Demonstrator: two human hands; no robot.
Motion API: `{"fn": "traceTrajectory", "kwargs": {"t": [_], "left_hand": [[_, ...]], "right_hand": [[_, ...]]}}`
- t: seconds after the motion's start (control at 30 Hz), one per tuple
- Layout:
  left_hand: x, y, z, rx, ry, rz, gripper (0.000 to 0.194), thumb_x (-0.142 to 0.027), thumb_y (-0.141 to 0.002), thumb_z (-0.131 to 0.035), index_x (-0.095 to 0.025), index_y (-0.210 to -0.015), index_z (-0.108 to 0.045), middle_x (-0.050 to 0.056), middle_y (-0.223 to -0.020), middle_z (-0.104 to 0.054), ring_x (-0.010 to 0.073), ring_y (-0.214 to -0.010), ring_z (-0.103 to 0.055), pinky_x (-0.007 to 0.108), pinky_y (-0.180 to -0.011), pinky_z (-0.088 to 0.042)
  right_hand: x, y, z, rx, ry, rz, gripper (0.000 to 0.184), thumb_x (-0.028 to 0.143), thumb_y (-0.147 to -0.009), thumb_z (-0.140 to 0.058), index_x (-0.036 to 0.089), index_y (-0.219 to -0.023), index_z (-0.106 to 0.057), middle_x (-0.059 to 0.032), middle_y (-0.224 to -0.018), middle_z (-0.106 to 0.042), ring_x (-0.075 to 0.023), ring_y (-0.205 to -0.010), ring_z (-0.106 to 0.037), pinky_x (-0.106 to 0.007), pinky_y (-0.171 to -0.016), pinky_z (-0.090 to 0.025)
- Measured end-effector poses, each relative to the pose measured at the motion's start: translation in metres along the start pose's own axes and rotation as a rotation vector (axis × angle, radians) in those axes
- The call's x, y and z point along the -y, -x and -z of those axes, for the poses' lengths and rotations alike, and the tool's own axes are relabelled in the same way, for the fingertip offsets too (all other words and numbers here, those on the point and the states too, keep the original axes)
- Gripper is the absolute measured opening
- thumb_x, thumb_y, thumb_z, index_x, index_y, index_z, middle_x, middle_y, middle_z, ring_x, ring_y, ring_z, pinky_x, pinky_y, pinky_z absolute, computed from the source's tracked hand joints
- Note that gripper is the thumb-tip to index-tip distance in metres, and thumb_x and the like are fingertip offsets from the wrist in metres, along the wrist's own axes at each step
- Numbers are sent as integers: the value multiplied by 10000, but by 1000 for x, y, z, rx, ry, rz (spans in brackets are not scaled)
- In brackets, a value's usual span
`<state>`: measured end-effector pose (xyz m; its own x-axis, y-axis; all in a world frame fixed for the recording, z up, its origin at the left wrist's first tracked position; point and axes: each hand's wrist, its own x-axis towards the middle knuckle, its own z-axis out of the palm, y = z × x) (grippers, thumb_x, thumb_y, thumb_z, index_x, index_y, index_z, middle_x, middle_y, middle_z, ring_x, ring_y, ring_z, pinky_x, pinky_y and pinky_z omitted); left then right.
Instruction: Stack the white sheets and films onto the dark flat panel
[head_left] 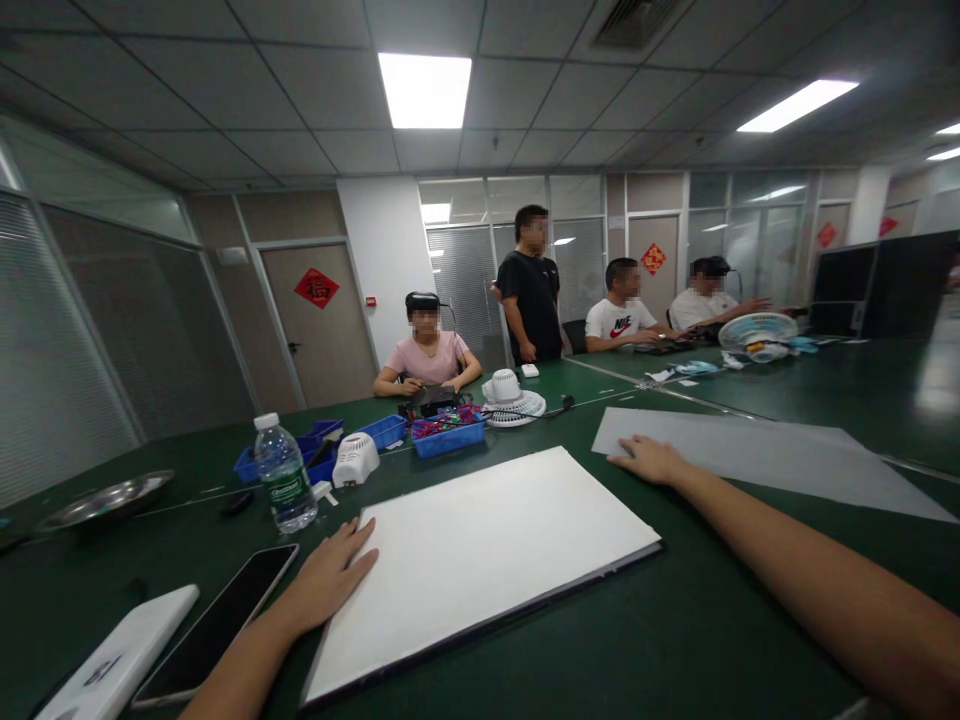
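A large pad of white paper (487, 560) lies flat on the green table in front of me, its dark backing showing along the near edge. My left hand (334, 572) rests on the pad's left edge, fingers stretched out and holding nothing. Off to the right, a translucent whitish sheet (750, 455) lies on the table. My right hand (649, 460) lies on this sheet's left end with its fingers spread, beyond the pad's right corner.
Left of the pad are a phone (225, 620), a white flat device (120, 660), a water bottle (285, 475) and a metal dish (109, 500). Beyond it stand a blue bin of wires (448, 440), a white housing (355, 460) and a fan part (514, 405). Several people are across the table.
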<state>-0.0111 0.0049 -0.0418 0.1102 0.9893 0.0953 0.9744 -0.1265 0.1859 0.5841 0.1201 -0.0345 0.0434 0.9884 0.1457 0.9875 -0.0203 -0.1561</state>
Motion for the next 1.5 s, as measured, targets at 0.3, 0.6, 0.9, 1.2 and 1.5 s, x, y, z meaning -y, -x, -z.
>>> {"fn": "traceTrajectory", "kwargs": {"t": [0.3,0.6,0.9,1.2,1.5], "left_hand": [[-2,4,3,14,3,4,751,-632,-916,-361,-179,-1515,-363,151,-1607,-310,323,-1487,-270,523,-1207,-227],[-5,6,4,14,-3,-7,720,-647,-928,-333,-236,-1519,-353,121,-1613,-304,320,-1490,-253,530,-1206,-225],[-9,9,10,14,3,6,706,-626,-923,-354,-231,-1508,-378,127,-1602,-325,328,-1481,-281,534,-1197,-248],[-7,5,6,19,-10,7,724,-636,-923,-344,-219,-1514,-368,129,-1609,-316,321,-1488,-268,524,-1201,-238],[-6,3,4,21,4,6,723,-631,-922,-354,-214,-1512,-373,145,-1612,-302,334,-1491,-254,539,-1205,-215]], "right_hand": [[-3,-15,-13,-31,68,39,376,390,-949,-602,180,-1260,-579,-92,-1264,-599,-225,-1068,-617,-449,-897,-539],[3,1,-1,-167,-25,13,358,390,-950,-601,191,-1247,-588,-87,-1271,-598,-219,-1072,-615,-448,-907,-536],[66,40,38,-389,-294,233,455,295,-1014,-346,173,-1423,-502,-141,-1403,-567,-292,-1269,-521,-472,-1078,-385],[135,83,12,-1,-402,635,567,605,-876,-583,289,-1347,-599,-46,-1307,-664,-212,-1073,-666,-322,-900,-528],[5,10,14,-50,-94,-56,723,598,-937,-375,106,-1463,-439,-269,-1469,-457,-441,-1368,-386,-705,-1051,-260]]}}
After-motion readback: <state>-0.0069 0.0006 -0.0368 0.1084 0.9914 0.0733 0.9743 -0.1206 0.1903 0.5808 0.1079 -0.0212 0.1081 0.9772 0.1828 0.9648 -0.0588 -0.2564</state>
